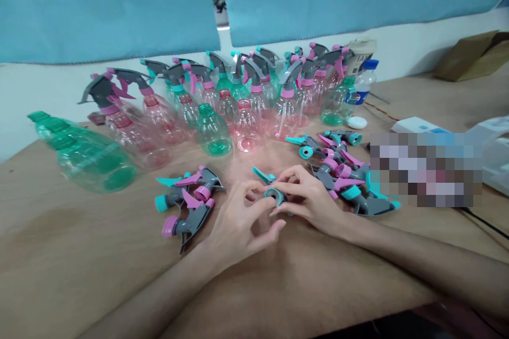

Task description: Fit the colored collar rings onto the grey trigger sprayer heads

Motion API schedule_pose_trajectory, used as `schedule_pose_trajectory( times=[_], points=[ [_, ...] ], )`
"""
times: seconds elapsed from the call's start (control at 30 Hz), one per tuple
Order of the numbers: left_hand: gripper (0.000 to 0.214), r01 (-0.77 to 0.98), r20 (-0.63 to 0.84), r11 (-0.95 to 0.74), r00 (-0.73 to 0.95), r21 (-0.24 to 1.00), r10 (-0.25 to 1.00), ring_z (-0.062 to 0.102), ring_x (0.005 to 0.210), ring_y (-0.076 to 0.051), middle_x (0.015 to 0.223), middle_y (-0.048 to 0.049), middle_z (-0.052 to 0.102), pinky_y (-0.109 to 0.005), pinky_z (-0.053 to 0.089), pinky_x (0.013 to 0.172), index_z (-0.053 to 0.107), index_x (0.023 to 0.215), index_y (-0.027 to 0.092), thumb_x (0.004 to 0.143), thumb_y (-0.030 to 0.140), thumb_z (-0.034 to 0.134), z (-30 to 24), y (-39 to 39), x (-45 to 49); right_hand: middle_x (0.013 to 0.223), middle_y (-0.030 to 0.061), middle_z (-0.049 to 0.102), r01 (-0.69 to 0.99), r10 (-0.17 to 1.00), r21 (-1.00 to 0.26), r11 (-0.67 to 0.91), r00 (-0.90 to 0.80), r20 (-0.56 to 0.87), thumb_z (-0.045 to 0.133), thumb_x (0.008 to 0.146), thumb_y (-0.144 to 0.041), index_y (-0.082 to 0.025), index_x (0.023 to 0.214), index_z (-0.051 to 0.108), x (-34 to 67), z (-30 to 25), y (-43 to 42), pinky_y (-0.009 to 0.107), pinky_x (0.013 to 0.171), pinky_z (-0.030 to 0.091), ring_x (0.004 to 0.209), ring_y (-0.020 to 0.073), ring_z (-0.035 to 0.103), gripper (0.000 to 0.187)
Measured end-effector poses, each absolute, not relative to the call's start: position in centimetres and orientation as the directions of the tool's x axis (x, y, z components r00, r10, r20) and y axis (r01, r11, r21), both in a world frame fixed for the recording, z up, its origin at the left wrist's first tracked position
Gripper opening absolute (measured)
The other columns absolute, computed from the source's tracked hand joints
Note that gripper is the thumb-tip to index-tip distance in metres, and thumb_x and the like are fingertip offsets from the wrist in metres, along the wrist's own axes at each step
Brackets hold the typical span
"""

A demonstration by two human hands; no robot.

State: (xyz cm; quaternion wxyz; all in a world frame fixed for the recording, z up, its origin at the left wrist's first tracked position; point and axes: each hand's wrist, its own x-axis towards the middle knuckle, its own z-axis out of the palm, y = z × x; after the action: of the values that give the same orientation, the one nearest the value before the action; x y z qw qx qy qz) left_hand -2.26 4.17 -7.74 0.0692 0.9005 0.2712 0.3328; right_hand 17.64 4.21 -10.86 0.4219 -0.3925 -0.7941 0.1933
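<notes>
The fingers of my right hand are clamped on a grey plastic spray head with a turquoise collar, held low over the brown bench. My left hand touches the collar, thumb apart; I cannot tell whether it grips. Pink-and-turquoise-trimmed grey spray heads lie on either side. Beyond, translucent pink and green plastic bottles stand clustered, many topped with heads.

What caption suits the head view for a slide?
Right hand holds a spray head, left hand at its turquoise collar; loose spray heads either side, bottles behind.
</notes>
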Motion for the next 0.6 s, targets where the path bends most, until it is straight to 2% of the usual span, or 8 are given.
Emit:
schedule_pose_trajectory(
  times=[0.17,0.3,0.4,0.5,0.6],
  points=[
    [0.027,0.505,0.55,-0.801,0.589,0.322,0.592,0.053,0.098,-0.021,0.109,-0.0097,0.047,-0.036,0.054,0.077,0.057,0.111,0.019,0.084,0.023,0.059,-7.81,4.36,-2.08,0.104,0.0053,0.051,0.423,0.806,-0.686,0.592,-0.308,0.506,0.064,0.083,-0.03,-0.029,0.116,0.062,17.69,-11.11,4.26,0.029,0.062,0.053,0.079,0.0148,0.055,0.033],
    [0.019,0.555,0.546,-0.769,0.556,0.317,0.626,0.053,0.085,-0.019,0.095,-0.0068,0.049,-0.033,0.053,0.07,0.059,0.1,0.018,0.083,0.026,0.059,-7.78,4.33,-1.99,0.102,0.0062,0.053,0.459,0.795,-0.65,0.606,-0.338,0.503,0.063,0.084,-0.031,-0.029,0.115,0.063,17.63,-10.86,4.16,0.035,0.07,0.054,0.083,0.0174,0.056,0.031],
    [0.011,0.509,0.512,-0.787,0.599,0.349,0.615,0.054,0.084,-0.018,0.096,-0.0067,0.05,-0.033,0.053,0.072,0.06,0.093,0.018,0.084,0.024,0.058,-7.7,4.15,-2.06,0.102,0.0064,0.053,0.471,0.8,-0.646,0.6,-0.336,0.498,0.064,0.082,-0.032,-0.028,0.113,0.064,17.59,-10.81,4.15,0.039,0.075,0.054,0.087,0.0194,0.056,0.031],
    [0.019,0.489,0.492,-0.787,0.614,0.376,0.617,0.054,0.091,-0.019,0.104,-0.0078,0.05,-0.035,0.051,0.079,0.06,0.103,0.02,0.084,0.022,0.058,-7.59,4.02,-2.05,0.102,0.0052,0.052,0.441,0.832,-0.705,0.555,-0.297,0.47,0.064,0.083,-0.033,-0.029,0.115,0.063,17.59,-10.79,4.17,0.033,0.068,0.055,0.079,0.0152,0.056,0.033],
    [0.024,0.516,0.482,-0.744,0.567,0.425,0.668,0.053,0.097,-0.021,0.105,-0.0071,0.051,-0.036,0.049,0.083,0.057,0.109,0.021,0.085,0.024,0.058,-7.6,4.06,-2.02,0.101,0.0045,0.052,0.424,0.859,-0.747,0.511,-0.276,0.431,0.061,0.085,-0.035,-0.029,0.113,0.064,17.52,-10.55,4.1,0.029,0.063,0.055,0.075,0.0132,0.055,0.028]
  ],
)
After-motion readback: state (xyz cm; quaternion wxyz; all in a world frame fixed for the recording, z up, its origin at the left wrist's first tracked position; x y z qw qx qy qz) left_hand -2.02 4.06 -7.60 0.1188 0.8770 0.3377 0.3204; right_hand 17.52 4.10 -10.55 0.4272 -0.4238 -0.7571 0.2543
